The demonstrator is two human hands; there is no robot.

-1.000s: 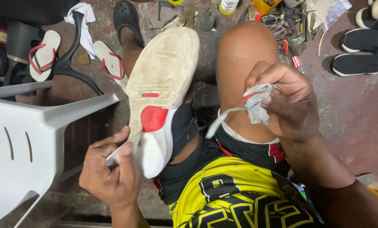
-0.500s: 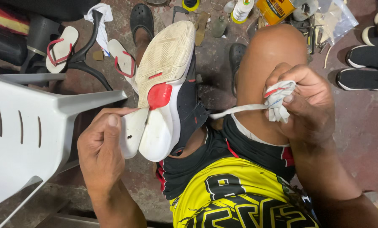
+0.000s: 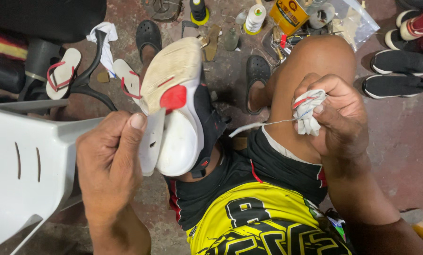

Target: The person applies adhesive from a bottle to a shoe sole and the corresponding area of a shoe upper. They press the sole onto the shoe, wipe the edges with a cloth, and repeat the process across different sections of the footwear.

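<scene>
A white, red and black sneaker [image 3: 183, 113] rests sole-up on my lap. My left hand [image 3: 110, 160] pinches the loosened white outsole flap [image 3: 151, 141] at the heel between thumb and fingers. My right hand [image 3: 336, 115] is closed on a bunched white cloth [image 3: 307, 111] above my right knee. A taut thread [image 3: 263, 124] runs from that hand toward the shoe.
A white plastic chair [image 3: 27, 165] stands at the left. On the floor ahead lie flip-flops [image 3: 62, 75], black clogs [image 3: 258, 71], a thread spool [image 3: 255, 16], a yellow can [image 3: 288, 15] and a plastic bag [image 3: 351, 21]. Black and white shoes [image 3: 396, 80] sit at the right.
The view has moved closer. My left hand shifted up onto the outsole flap and peels it from the heel. My right hand has pulled the thread tighter to the right.
</scene>
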